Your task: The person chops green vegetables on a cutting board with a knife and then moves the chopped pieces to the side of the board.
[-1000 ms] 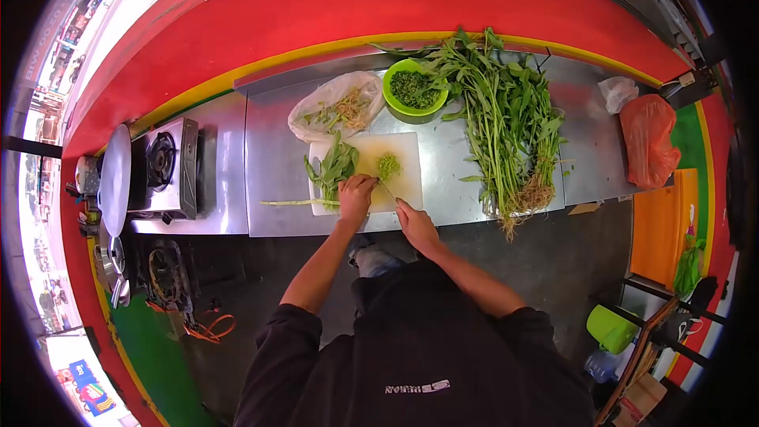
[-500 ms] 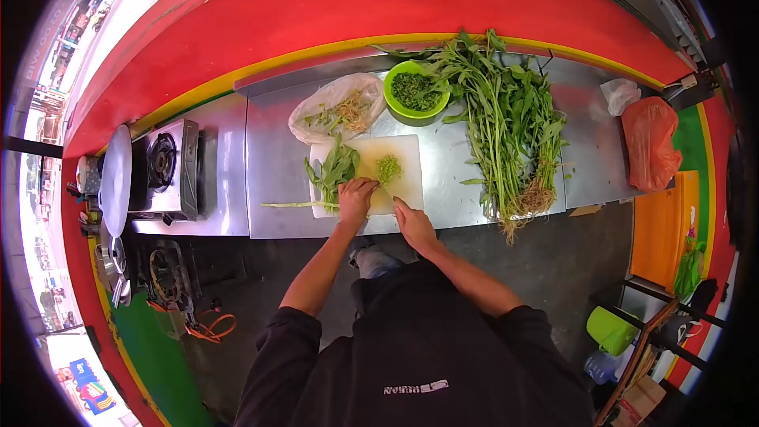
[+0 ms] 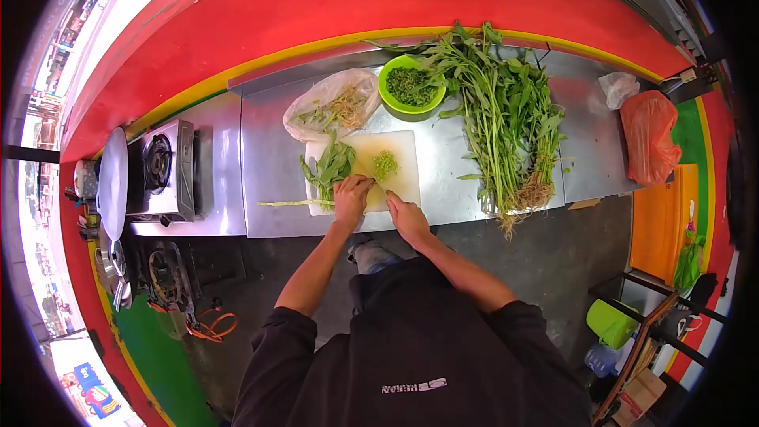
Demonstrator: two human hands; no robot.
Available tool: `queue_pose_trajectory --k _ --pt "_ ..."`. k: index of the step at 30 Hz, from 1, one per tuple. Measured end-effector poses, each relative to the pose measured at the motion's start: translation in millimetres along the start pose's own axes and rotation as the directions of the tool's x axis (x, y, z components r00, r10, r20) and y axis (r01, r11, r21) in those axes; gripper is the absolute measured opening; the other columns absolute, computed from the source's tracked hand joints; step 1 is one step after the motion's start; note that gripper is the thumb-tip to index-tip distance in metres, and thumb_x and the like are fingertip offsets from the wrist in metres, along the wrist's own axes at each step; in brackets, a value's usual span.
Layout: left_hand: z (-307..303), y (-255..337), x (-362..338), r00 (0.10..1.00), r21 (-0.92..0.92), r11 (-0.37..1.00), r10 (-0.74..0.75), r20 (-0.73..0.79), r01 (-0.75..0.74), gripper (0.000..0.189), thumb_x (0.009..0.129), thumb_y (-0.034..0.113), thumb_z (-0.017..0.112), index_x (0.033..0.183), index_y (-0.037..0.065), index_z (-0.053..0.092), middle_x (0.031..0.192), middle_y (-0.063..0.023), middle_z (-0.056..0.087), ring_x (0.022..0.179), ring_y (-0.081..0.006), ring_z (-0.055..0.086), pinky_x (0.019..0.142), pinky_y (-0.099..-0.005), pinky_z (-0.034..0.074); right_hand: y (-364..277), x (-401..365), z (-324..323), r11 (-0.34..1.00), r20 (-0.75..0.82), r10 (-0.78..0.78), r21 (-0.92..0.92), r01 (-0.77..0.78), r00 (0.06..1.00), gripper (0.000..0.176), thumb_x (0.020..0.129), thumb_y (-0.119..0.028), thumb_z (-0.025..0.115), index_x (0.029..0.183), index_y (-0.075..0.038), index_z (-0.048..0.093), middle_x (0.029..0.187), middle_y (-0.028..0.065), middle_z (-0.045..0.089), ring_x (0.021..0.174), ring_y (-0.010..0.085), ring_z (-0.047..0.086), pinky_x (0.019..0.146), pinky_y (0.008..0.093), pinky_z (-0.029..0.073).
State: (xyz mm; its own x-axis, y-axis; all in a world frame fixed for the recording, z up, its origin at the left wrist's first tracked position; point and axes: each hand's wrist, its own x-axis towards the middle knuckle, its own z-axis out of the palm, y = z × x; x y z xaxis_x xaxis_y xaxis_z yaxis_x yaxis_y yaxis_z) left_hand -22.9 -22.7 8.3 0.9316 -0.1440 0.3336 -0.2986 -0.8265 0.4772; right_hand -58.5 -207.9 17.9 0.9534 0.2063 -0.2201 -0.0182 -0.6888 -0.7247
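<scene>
On the white cutting board [image 3: 405,191] my left hand [image 3: 353,194] is closed around the stems of a leafy green bunch [image 3: 334,164], whose leaves lie to its upper left. A knife [image 3: 381,185] is in my right hand [image 3: 406,217], its blade close beside my left fingers. Chopped green pieces [image 3: 384,165] form a small pile just above the blade. One long pale stem [image 3: 286,203] sticks out past the board's left edge.
Behind the board are a plastic bag with root trimmings [image 3: 341,109] and a green bowl of chopped leaves [image 3: 411,87]. Long rooted greens [image 3: 506,126] lie to the right, before a red plastic bag [image 3: 650,141]. A gas stove [image 3: 164,168] stands at the left.
The whole view has shifted slightly, moving the counter and its contents a little left. Both hands keep their hold, with little visible change at the board.
</scene>
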Motion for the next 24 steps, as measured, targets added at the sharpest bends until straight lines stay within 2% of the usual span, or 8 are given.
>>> queue_pose_trajectory --k 8,14,20,24 --pt "5 -2 3 0.998 -0.043 0.998 -0.056 -0.003 0.056 0.010 0.088 0.013 0.075 0.097 0.011 0.078 0.095 -0.0018 0.072 0.090 -0.0228 0.067 0.082 -0.0377 0.043 12 -16 0 0.995 -0.035 -0.028 0.096 0.031 0.999 0.035 0.106 -0.032 0.051 0.134 -0.014 0.059 0.077 0.0288 0.068 0.074 0.0507 0.068 0.066 0.0610 0.053" --pt "2 0 4 0.999 -0.014 0.999 -0.043 0.024 0.043 0.009 0.088 0.014 0.075 0.096 0.011 0.078 0.096 -0.0021 0.073 0.091 -0.0227 0.068 0.082 -0.0378 0.043 -1 -6 -5 1.000 -0.003 0.003 -0.017 -0.003 1.000 0.034 0.107 -0.032 0.050 0.134 -0.014 0.059 0.077 0.0288 0.068 0.074 0.0511 0.067 0.066 0.0613 0.053" --pt "3 -3 5 0.999 -0.021 0.999 -0.034 0.004 0.034 0.010 0.088 0.013 0.075 0.098 0.012 0.078 0.096 -0.0019 0.073 0.091 -0.0224 0.068 0.081 -0.0378 0.043 6 -16 0 0.996 -0.043 -0.010 0.087 0.014 0.999 0.036 0.106 -0.032 0.050 0.135 -0.013 0.060 0.076 0.0283 0.068 0.074 0.0505 0.068 0.066 0.0611 0.053" --pt "7 -5 1 0.999 -0.035 0.999 -0.036 0.000 0.036 0.010 0.088 0.013 0.075 0.097 0.012 0.078 0.096 -0.0013 0.073 0.090 -0.0227 0.067 0.081 -0.0381 0.043 11 -21 -2 0.998 -0.009 0.003 0.057 -0.002 1.000 0.037 0.106 -0.032 0.051 0.136 -0.012 0.059 0.076 0.0277 0.068 0.073 0.0507 0.067 0.067 0.0612 0.052"
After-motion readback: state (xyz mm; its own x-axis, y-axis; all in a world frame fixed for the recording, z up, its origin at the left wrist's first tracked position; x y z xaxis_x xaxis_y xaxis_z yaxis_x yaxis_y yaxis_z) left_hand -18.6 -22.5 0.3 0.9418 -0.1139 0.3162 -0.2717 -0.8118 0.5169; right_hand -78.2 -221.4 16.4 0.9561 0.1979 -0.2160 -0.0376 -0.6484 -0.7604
